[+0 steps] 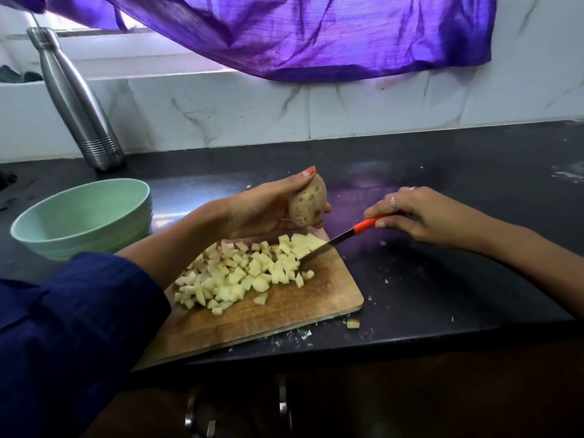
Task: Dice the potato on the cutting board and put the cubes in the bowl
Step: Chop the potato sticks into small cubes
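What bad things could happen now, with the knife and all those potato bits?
The knife in the right hand has its blade among the cubes; a hard sweep could push more off the cutting board, like the stray cube already on the counter.

The left hand holds a whole potato above the board, near the blade, so the fingers could get nicked.

The board's corner may overhang the counter edge and tip.
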`<state>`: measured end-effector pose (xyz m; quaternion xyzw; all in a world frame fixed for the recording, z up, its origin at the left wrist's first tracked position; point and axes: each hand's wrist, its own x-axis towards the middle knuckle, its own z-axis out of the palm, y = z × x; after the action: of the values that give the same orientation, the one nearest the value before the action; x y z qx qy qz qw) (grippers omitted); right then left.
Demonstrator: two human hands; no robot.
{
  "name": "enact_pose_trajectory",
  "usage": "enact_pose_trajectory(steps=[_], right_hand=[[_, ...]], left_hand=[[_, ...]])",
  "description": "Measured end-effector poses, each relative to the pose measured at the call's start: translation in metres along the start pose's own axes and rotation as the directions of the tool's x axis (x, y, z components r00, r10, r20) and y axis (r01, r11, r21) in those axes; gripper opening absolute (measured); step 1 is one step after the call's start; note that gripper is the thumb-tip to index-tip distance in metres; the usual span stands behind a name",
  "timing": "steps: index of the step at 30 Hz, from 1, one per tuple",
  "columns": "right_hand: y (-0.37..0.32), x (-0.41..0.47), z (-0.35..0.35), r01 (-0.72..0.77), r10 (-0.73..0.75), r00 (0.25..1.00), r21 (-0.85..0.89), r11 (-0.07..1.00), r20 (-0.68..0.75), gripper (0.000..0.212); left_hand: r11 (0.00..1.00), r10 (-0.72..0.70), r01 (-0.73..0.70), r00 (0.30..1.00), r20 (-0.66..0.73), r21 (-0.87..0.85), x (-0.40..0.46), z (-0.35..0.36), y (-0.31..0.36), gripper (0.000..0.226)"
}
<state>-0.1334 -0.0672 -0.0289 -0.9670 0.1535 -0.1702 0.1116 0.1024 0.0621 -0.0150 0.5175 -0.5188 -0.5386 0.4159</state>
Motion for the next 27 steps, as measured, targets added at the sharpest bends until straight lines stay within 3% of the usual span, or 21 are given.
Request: enact_pose_trajectory(steps=[8, 12, 15, 17, 19, 20, 25, 27], right_hand=[[-0.022, 0.038, 0.01, -0.002, 0.0, 1.0, 0.04, 0.999, 0.029, 0.024], [-0.021, 0.019, -0.013, -0.048, 0.048, 0.999, 0.004, 0.999, 0.016, 0.024], [-0.025, -0.011, -0.023, -0.025, 0.025, 1.0, 0.071, 0.997, 0.003, 0.026], [-0.034, -0.03, -0.019, -0.015, 0.012, 0.999, 0.095, 0.995, 0.034, 0.016], [-0.041, -0.042, -0.012, 0.018, -0.023, 0.997, 0.074, 0.997, 0.071, 0.04], [-0.042, -0.044, -0.007, 0.023, -0.028, 0.996, 0.063, 0.998, 0.085, 0.04], [-0.037, -0.023, 0.012, 0.015, -0.015, 1.0, -0.029, 0.999, -0.006, 0.02], [-0.034, -0.006, 0.015, 0.001, -0.003, 1.0, -0.09, 0.996, -0.025, 0.021]], left_hand=[[0.999, -0.035, 0.035, 0.995, -0.09, -0.008, -0.014, -0.019, -0.001, 0.052], [0.999, -0.048, 0.048, 0.995, -0.091, -0.001, -0.016, -0.019, -0.002, 0.053], [0.999, -0.055, 0.054, 0.995, -0.082, -0.008, -0.015, -0.017, -0.001, 0.052], [0.999, -0.042, 0.042, 0.996, -0.075, -0.008, -0.013, -0.019, -0.001, 0.053], [0.999, -0.048, 0.048, 0.996, -0.072, -0.012, -0.013, -0.019, -0.002, 0.055], [0.999, -0.048, 0.047, 0.997, -0.068, -0.015, -0.013, -0.019, -0.002, 0.055], [0.999, -0.043, 0.042, 0.996, -0.073, -0.016, -0.014, -0.017, -0.001, 0.056], [0.997, -0.065, 0.062, 0.995, -0.072, -0.036, -0.014, -0.017, -0.001, 0.059]])
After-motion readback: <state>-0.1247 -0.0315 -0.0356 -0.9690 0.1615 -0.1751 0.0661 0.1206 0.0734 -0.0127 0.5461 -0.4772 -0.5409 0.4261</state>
